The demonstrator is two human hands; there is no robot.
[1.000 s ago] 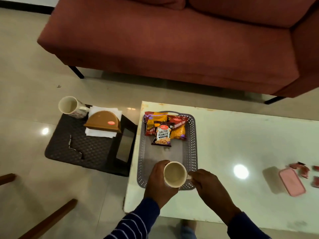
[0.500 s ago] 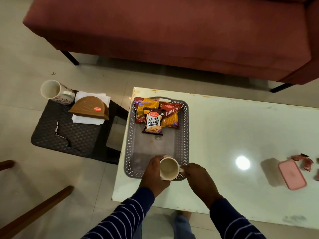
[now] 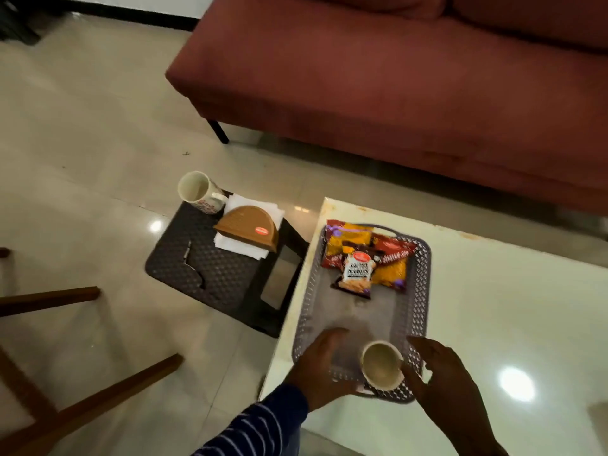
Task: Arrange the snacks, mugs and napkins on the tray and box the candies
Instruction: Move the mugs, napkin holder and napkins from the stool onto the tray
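Released from both hands, the mug is set on the tray; the second mug lies at ten o'clock, nearer the open, empty left hand than the open right hand.

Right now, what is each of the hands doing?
Left hand: open, holding nothing, over the tray.
Right hand: open, fingers spread beside the mug, not gripping it.

Both arms reach forward, left hand and right hand open, fingers loosely spread, palms facing inward.
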